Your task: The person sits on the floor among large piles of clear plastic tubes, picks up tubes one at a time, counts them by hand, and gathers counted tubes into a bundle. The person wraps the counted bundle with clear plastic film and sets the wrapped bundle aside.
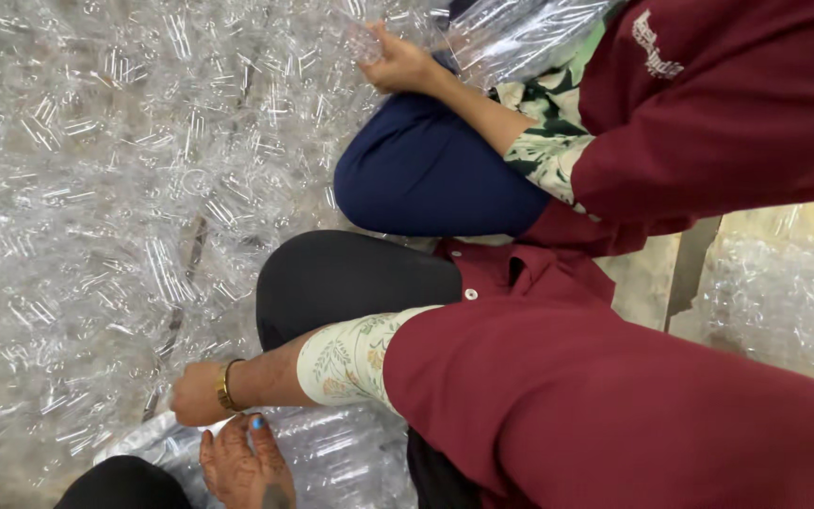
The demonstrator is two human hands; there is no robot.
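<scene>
A person sits on the floor with knees bent, right beside a huge pile of clear plastic tubes that fills the left of the frame. Sitting this close likely keeps the tubes within easy reach. At the lower left of the frame, the left hand is curled into a loose fist at the edge of the pile, seemingly closed around some tubes, though what is inside cannot be seen. A gold bangle sits on that wrist. At the top middle of the frame, the right hand is closed around a small bunch of clear tubes, held just next to a clear plastic bag. A bare foot with a blue toenail rests at the bottom.
</scene>
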